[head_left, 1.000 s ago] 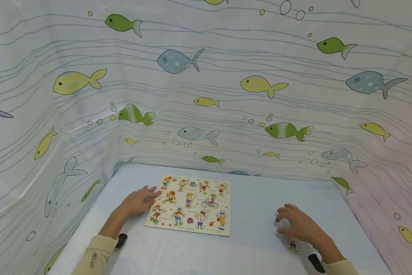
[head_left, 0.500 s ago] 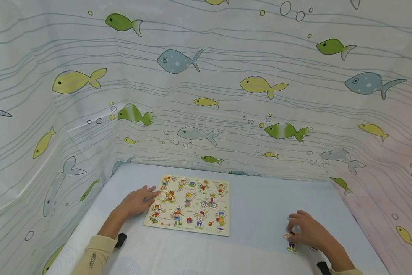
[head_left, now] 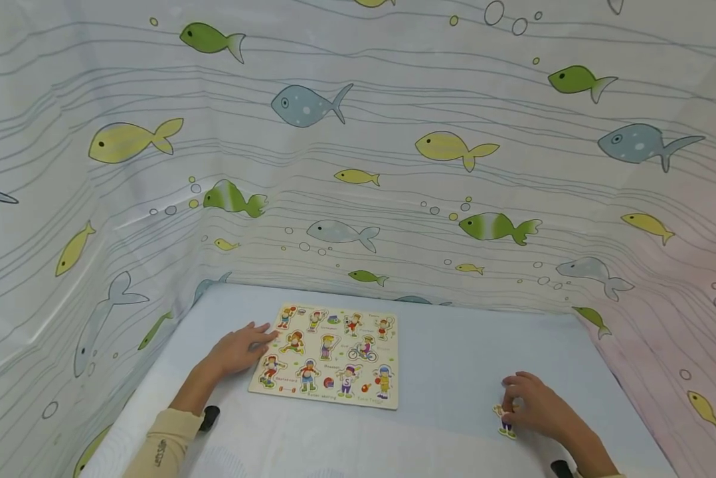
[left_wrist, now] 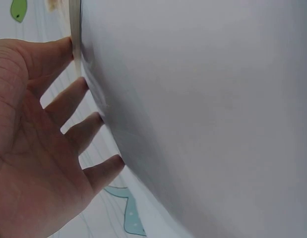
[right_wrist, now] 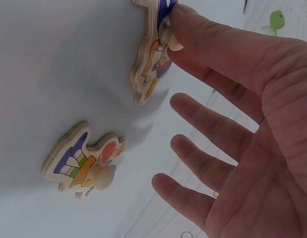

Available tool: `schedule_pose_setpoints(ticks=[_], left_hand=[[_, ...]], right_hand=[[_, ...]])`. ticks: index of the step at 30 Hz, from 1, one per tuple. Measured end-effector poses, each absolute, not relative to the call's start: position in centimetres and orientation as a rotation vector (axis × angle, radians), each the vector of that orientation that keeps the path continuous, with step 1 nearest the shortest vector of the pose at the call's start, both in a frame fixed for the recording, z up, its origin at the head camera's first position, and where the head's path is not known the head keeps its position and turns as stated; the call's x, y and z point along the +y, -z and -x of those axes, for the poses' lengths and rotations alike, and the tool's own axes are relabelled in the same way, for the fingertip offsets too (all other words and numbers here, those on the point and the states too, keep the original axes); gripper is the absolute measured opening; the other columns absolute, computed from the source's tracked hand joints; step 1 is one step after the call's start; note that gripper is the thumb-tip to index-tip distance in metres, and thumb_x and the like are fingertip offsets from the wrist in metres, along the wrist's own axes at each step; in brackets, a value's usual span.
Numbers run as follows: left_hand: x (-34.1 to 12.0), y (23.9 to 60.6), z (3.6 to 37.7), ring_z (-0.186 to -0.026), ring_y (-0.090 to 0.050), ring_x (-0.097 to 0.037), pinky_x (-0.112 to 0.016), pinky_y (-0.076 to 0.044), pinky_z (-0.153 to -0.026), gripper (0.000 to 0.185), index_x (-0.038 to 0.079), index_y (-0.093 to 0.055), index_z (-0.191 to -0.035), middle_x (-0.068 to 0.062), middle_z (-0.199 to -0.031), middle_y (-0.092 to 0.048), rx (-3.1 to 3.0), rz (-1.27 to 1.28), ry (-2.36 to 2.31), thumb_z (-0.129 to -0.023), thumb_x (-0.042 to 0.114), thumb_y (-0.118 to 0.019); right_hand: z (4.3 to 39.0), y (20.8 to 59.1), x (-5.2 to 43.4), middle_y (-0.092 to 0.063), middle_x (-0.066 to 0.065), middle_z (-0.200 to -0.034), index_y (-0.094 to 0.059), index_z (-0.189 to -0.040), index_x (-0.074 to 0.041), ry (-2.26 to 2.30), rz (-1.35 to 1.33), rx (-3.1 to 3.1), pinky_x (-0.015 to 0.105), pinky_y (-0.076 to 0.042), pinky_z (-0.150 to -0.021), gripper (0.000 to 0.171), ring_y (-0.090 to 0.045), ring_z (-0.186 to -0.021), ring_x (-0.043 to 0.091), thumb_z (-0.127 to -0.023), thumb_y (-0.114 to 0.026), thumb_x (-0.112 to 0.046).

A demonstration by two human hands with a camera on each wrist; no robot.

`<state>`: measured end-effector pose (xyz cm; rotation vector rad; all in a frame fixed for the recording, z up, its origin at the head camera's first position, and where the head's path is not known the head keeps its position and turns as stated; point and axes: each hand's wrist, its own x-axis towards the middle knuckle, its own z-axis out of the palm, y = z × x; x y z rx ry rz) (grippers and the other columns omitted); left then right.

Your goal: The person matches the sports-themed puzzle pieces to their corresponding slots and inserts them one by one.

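A wooden puzzle board (head_left: pixel 323 356) with pictures of children at sports lies flat on the pale blue table (head_left: pixel 453 345). My left hand (head_left: pixel 246 343) rests open beside the board's left edge, its straight fingertips (left_wrist: pixel 81 84) touching it. To the right of the board my right hand (head_left: pixel 522 401) pinches the small peg (right_wrist: pixel 171 39) of a loose puzzle piece (head_left: pixel 505 422), which lies on the table. In the right wrist view the other fingers of the right hand (right_wrist: pixel 232 129) are spread. A second loose piece (right_wrist: pixel 81 166) with its own peg lies close by.
A curtain printed with fish (head_left: pixel 358 166) walls the table in at the back, left and right. A dark wrist mount (head_left: pixel 210 417) shows at the left sleeve. Bare table lies between the board and the loose pieces.
My right hand has shifted right and toward me, and its fingertips have come down on the loose piece's peg. The left hand and the board have not moved.
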<state>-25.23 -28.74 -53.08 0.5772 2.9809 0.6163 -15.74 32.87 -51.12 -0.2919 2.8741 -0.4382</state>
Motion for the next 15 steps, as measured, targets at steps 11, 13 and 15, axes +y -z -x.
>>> schedule_pose_setpoints(ticks=[11, 13, 15], left_hand=[[-28.89, 53.12, 25.23, -0.134, -0.036, -0.052, -0.071, -0.03, -0.102, 0.037, 0.01, -0.064, -0.132, -0.019, -0.144, -0.05, 2.975, -0.59, -0.607, -0.097, 0.019, -0.061], [-28.93, 53.17, 25.36, -0.134, -0.036, -0.052, -0.07, -0.031, -0.102, 0.037, 0.01, -0.064, -0.132, -0.019, -0.144, -0.05, 2.979, -0.597, -0.604, -0.097, 0.019, -0.061], [-28.91, 53.17, 25.41, -0.134, -0.036, -0.052, -0.071, -0.03, -0.101, 0.037, 0.01, -0.064, -0.132, -0.019, -0.144, -0.05, 2.979, -0.594, -0.605, -0.097, 0.019, -0.061]], right_hand=[[15.46, 51.0, 32.72, -0.065, 0.009, -0.119, -0.066, -0.069, -0.027, 0.464, 0.301, 2.879, 0.069, -0.033, -0.101, 0.022, -0.043, -0.127, 0.05, -0.071, -0.088, -0.023], [15.48, 51.04, 32.8, -0.065, 0.008, -0.118, -0.066, -0.07, -0.027, 0.48, 0.31, 2.879, 0.068, -0.034, -0.101, 0.022, -0.045, -0.125, 0.048, -0.072, -0.087, -0.023], [15.49, 51.05, 32.83, -0.065, 0.007, -0.118, -0.066, -0.071, -0.027, 0.499, 0.31, 2.875, 0.067, -0.035, -0.101, 0.021, -0.046, -0.124, 0.046, -0.072, -0.087, -0.022]])
